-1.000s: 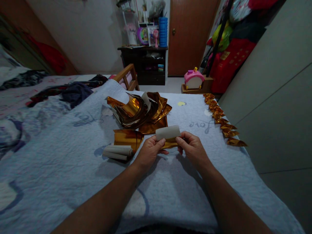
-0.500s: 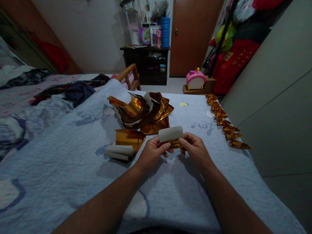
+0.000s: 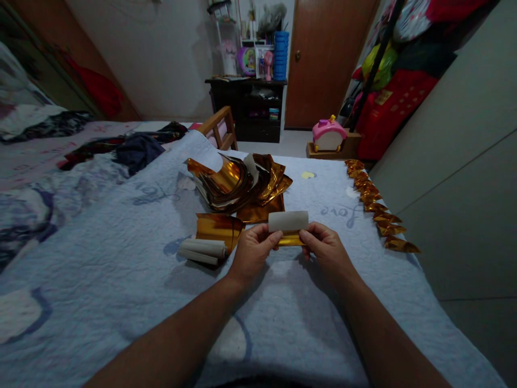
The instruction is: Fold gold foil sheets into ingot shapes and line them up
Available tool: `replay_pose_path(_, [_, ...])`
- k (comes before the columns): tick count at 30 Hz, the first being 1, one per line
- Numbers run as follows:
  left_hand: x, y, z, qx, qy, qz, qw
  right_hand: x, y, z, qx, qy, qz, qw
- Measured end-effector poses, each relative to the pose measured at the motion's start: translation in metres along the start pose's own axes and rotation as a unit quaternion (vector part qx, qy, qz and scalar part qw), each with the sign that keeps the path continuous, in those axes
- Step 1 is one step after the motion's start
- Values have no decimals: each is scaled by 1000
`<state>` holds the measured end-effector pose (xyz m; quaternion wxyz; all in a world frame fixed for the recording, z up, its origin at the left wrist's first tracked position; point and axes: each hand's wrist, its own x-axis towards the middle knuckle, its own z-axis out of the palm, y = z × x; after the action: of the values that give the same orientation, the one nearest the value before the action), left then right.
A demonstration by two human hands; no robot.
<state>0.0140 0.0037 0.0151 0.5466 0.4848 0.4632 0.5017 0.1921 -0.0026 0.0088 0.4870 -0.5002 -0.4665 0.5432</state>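
Note:
Between my two hands is a sheet of gold foil paper [image 3: 288,221], its pale back curled over at the top and a gold strip showing below. My left hand [image 3: 255,249] pinches its left end, thumb on the gold strip. At the right end, my right hand [image 3: 324,246] grips it the same way. Left of my left hand lie rolled pale-backed papers [image 3: 202,251] against a curved gold sheet [image 3: 216,226]. Beyond them spreads a fanned, bent stack of gold foil sheets [image 3: 230,186]. Folded gold pieces [image 3: 388,229] line the right edge of the bed.
A light blue quilt [image 3: 133,285] covers the bed under everything. Dark crumpled clothing [image 3: 139,152] lies at the far left. Past the far edge stand a pink toy [image 3: 329,134], a dark cabinet [image 3: 246,110] and a wooden door [image 3: 325,64].
The camera view has shifted slightly, so everything sits a little further right. My thumbs have flattened the gold strip, which shows more evenly, and the sheet is held straighter.

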Motion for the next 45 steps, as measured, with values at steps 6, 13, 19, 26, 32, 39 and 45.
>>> replay_pose_path(6, [-3, 0, -1, 73, 34, 65, 995, 0, 0, 1, -2, -14, 33, 999])
replay_pose_path(13, [-9, 3, 0, 151, 64, 154, 974, 0, -1, 1, 17, -30, 58, 998])
replay_pose_path(19, [-10, 2, 1, 215, 61, 256, 941, 2, 1, 1, 31, -47, 61, 997])
replay_pose_path(26, [-12, 3, 0, 223, 58, 277, 933, 3, 2, 2, 31, -44, 69, 996])
replay_pose_path(32, [-7, 0, -2, 174, 47, 177, 968, 2, 2, 1, 23, -24, 59, 998])
replay_pose_path(39, [6, -9, -2, 21, 2, -1, 1000, 4, 2, 1, 23, -1, 35, 999])
replay_pose_path(45, [9, -13, -5, 57, 5, -6, 998, 3, -2, 2, -1, 4, 36, 999])
